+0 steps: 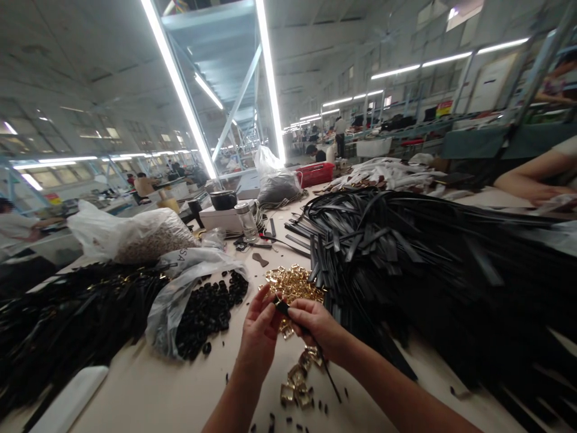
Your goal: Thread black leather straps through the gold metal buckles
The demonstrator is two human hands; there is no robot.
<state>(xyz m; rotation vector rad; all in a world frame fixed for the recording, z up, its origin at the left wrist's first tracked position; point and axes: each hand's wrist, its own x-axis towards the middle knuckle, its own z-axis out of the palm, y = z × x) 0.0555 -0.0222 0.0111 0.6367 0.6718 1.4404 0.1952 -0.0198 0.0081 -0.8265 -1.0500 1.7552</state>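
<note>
Black strap point(282, 307), flat-ended, gold glint at its edge; pinched between thumb and fingers by both left hand point(262, 325) and right hand point(319, 325). Held above the pale table point(166, 397), beside shiny gold metal buckles point(295, 280). Left hand near upright; right forearm slants in diagonally. Leftward: crinkled translucent bag point(164, 313), small rounded black loops point(205, 313). Rightward: heaped, smooth, glossy black strips point(360, 240).

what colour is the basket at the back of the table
The basket is red, seen in the head view.
</note>
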